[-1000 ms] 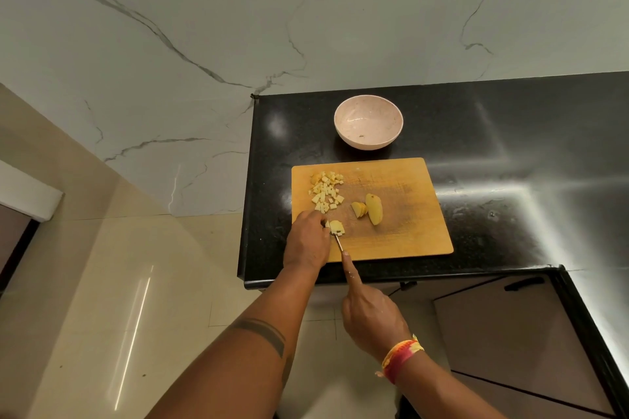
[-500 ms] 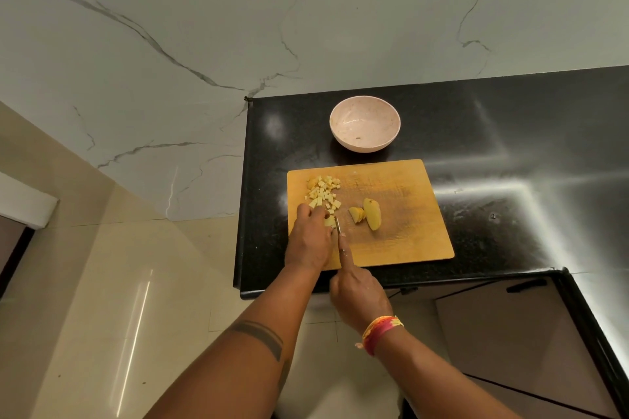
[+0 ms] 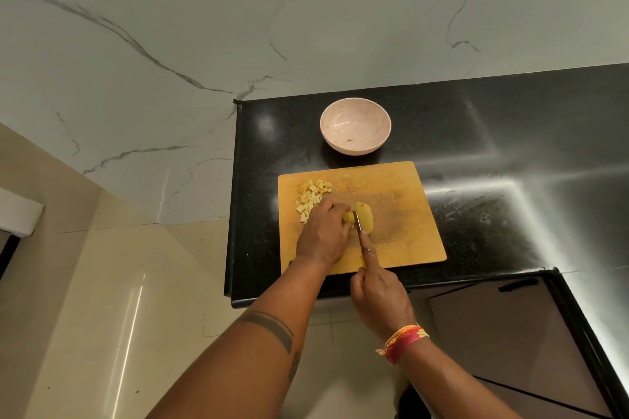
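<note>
**Item:** potato piece (image 3: 348,216), centre of frame, on the wooden cutting board (image 3: 408,214).
- **Form:** small, pale yellow, rounded.
- **Handling:** judged light and firm, with wet cut faces likely to slip. Best pinned from above, fingertips clear of the edge.
- **Left hand** (image 3: 323,235): curls over the piece, holding it down.
- **Knife** (image 3: 357,224): thin steel blade, yellow handle. It stands between the piece and a larger potato wedge (image 3: 366,219) just to the right.
- **Right hand** (image 3: 377,296): closed round the handle, forefinger along the spine.
- **Diced cubes** (image 3: 311,196): matte, heaped at the board's upper left.
- **Bowl** (image 3: 355,148): pink, smooth, above the board on the polished black countertop (image 3: 510,146).
</note>
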`<action>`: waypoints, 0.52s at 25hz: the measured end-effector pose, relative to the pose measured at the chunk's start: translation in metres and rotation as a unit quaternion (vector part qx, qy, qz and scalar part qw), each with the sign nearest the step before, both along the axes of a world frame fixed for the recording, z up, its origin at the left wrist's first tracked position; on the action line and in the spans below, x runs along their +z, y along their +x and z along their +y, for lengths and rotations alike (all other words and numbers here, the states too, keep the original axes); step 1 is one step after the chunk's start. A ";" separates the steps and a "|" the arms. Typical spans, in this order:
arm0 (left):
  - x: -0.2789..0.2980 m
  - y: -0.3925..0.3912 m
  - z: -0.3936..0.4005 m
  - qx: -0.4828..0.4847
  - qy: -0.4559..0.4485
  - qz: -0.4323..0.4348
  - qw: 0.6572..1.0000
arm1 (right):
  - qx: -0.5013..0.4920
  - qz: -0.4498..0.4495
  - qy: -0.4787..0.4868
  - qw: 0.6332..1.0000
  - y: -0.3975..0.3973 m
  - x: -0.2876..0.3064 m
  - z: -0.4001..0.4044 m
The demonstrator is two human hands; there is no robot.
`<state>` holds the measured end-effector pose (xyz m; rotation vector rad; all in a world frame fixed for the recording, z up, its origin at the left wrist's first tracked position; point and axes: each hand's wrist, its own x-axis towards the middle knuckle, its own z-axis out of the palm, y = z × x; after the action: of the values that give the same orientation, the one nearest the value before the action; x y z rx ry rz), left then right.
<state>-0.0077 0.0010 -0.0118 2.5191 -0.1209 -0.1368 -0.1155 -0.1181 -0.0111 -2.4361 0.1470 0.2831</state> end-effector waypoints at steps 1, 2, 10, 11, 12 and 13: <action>-0.002 0.001 -0.001 0.002 -0.003 0.005 1.000 | 0.004 0.001 -0.002 1.000 0.001 0.000 -0.002; -0.004 0.002 -0.001 0.006 -0.003 0.008 1.000 | 0.006 0.005 -0.002 1.000 0.003 0.001 -0.003; -0.006 -0.003 0.001 0.030 -0.041 0.013 0.999 | 0.031 0.013 -0.018 0.999 0.006 0.008 -0.004; -0.005 -0.004 0.002 0.030 -0.042 0.014 0.999 | 0.037 0.008 -0.021 0.999 0.005 0.010 -0.003; -0.005 -0.004 0.003 0.033 -0.043 0.016 0.998 | 0.041 0.005 -0.023 0.999 0.004 0.009 -0.003; -0.005 -0.004 0.003 0.039 -0.047 0.019 0.998 | 0.041 0.007 -0.022 0.999 0.003 0.008 -0.003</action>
<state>-0.0121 0.0042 -0.0170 2.4224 -0.0125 -0.1427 -0.1122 -0.1207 -0.0035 -2.4886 0.0600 0.3364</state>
